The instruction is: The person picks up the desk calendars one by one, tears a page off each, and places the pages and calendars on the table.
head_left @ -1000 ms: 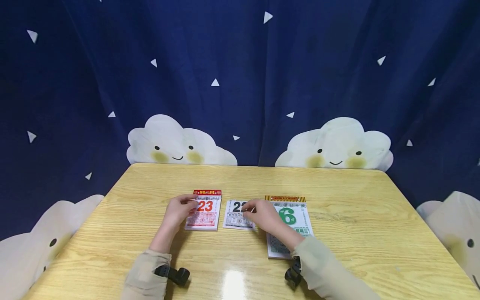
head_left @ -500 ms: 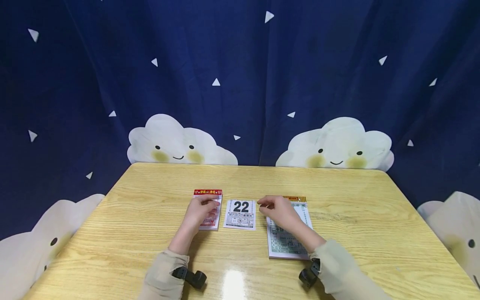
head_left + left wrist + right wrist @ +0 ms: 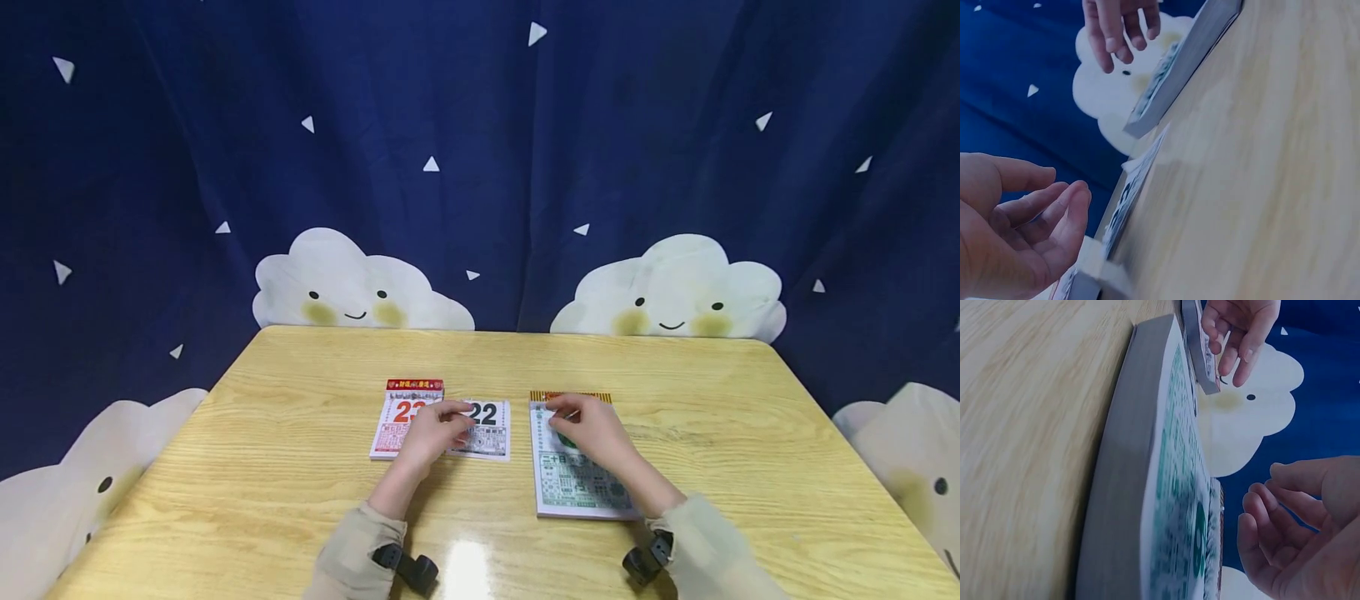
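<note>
My left hand (image 3: 435,435) hovers over the left part of a loose calendar sheet (image 3: 491,446) printed with a black 22. Its fingers are loosely bent and hold nothing, as the left wrist view shows of the same hand (image 3: 1022,228). To the left lies a small tear-off calendar (image 3: 387,440) with a red 23 and a red header, partly covered by that hand. My right hand (image 3: 594,427) is above a larger tear-off calendar (image 3: 581,492) with green print, hiding most of its numeral. In the right wrist view, this hand (image 3: 1300,519) is relaxed, with a gap above the thick pad (image 3: 1175,481).
All three calendar pieces lie on a light wooden table (image 3: 697,425). Behind the table hangs a dark blue curtain (image 3: 480,108) with white triangles and smiling clouds. A small black camera sits on each wrist.
My left hand has moved right, from the red-numbered calendar to over the 22 sheet. My right hand has moved right, off that sheet and over the green calendar. The calendars stay in place.
</note>
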Tool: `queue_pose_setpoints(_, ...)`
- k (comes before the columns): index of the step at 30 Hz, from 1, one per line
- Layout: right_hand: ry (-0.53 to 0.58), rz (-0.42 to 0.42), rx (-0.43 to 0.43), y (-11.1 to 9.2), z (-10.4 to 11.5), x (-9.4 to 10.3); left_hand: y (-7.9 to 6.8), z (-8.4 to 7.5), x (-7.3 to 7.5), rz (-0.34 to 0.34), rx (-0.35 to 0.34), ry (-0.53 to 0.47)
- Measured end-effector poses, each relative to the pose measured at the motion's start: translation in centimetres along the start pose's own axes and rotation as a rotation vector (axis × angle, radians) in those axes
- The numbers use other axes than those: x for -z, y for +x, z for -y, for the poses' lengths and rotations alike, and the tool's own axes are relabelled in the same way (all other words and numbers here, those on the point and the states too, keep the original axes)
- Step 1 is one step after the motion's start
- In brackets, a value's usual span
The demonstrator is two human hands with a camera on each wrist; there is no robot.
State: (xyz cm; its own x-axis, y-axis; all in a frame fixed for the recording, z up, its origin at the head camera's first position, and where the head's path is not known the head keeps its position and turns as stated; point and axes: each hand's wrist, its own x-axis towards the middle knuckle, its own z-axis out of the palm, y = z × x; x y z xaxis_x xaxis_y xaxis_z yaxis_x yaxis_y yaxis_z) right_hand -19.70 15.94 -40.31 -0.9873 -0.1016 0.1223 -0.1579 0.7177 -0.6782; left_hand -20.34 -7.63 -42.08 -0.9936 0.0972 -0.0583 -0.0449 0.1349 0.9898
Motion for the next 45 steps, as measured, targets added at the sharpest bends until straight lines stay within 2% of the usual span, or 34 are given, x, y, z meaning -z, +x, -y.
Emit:
queue_pose_setpoints(8,0.019,0.018,-0.026,-1.0,-1.1,1.2,-0.2,0.2,-1.6,0.064,0.036,0.028)
queue_pose_setpoints(13,0.008,0.021,-0.038,-1.7,-1.9,1.9,-0.4,0.1,-2.4,0.115,0.033,0.019)
queue_pose_setpoints(21,-0.056,-0.016,-0.073,-2.5,-3.3,2.4,-0.6,0.5,-4.0,0.109,0.040,0.026)
queue_pose_setpoints(32,-0.106,-0.041,-0.158,-3.5,-4.5,3.3,-1.5,0.4,-6.3,0.192,0.045,0.015)
queue_pose_setpoints(36,-0.116,-0.056,-0.167,-3.8,-5.2,3.5,-1.6,0.6,-6.9,0.188,0.048,0.014)
queue_pose_setpoints(40,-0.095,-0.035,-0.185,-4.0,-5.9,3.4,-1.5,0.7,-7.4,0.161,0.058,0.031)
queue_pose_setpoints(45,-0.085,-0.018,-0.207,-3.9,-6.1,3.3,-1.4,0.5,-7.8,0.136,0.081,-0.007)
